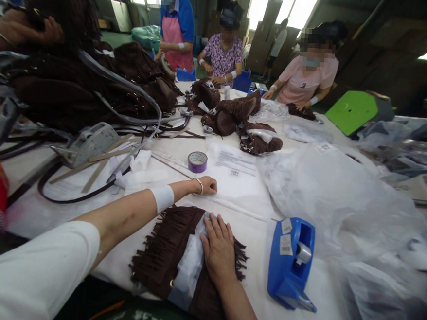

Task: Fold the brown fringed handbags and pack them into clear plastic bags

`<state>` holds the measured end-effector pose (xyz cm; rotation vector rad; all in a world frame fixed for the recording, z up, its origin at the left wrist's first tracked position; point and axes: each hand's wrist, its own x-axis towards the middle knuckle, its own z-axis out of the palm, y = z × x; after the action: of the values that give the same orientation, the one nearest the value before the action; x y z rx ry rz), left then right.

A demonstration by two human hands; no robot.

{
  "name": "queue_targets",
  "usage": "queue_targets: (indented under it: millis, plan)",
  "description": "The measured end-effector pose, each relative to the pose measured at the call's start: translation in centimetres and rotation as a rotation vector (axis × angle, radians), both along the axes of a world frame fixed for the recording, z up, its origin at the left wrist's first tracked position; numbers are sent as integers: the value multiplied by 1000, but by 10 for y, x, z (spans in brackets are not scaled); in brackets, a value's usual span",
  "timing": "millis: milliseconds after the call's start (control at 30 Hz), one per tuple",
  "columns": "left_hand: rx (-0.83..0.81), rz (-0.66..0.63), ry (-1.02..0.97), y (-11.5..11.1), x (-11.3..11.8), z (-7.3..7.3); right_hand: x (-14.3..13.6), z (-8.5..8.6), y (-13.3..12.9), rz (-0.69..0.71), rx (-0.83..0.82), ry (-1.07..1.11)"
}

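Note:
A dark brown fringed bag (169, 247) lies in front of me, with a strip of clear plastic wrap (188, 268) across its middle. My right hand (219, 245) rests flat on it, fingers stretched out over the wrap and the brown material. Reaching out past the bag's far edge, my left hand (209, 185) is closed at the near-left side of a clear plastic bag (236, 181) printed with text. Whatever its fingers hold is hidden. Just beyond that hand stands a roll of purple tape (197, 162).
To the right stands a blue tape dispenser (289, 263) beside a heap of clear plastic bags (317, 187). More brown fringed bags (231, 117) lie farther back, and a large pile (75, 92) fills the left. Several people work around the table; one arm (21, 32) reaches in at upper left.

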<state>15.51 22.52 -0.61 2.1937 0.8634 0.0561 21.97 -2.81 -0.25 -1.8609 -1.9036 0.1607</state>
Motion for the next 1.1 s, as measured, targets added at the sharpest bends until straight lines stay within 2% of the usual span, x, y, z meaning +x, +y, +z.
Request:
queue_targets:
  millis: [67, 133, 200, 267, 367, 467, 533, 633, 767, 867, 933, 1000, 1033, 1100]
  plan:
    - [8, 39, -24, -1, -2, 2, 5, 7, 1, 22, -5, 117]
    - [4, 73, -48, -1, -3, 3, 16, 17, 8, -29, 26, 302]
    - [-7, 97, -78, -3, -5, 4, 32, 27, 24, -179, 9, 541]
    - [-19, 115, -118, -7, -6, 6, 48, 33, 48, -316, -104, 743]
    - [-35, 130, -181, -14, -8, 10, 64, 26, 92, -362, -308, 913]
    - [-44, 132, -216, -21, -11, 13, 67, 12, 126, -389, -350, 1020]
    - [-36, 153, -219, -22, -10, 13, 65, 5, 137, -413, -324, 1077]
    - [5, 242, -197, -19, -4, 12, 63, 1, 137, -436, -287, 1122]
    - [126, 408, -159, -6, 9, 20, 65, 7, 118, -455, -307, 1098]
    - [267, 450, -153, -5, 14, 38, 66, 26, 100, -387, -395, 1027]
    - [358, 389, -165, -13, 15, 52, 66, 48, 93, -316, -415, 979]
    - [439, 278, -187, -30, 15, 65, 68, 72, 91, -271, -287, 856]
    - [466, 225, -202, -40, 16, 71, 71, 84, 91, -261, -178, 711]
    - [547, 110, -230, -60, 15, 83, 79, 100, 95, -246, -33, 276]
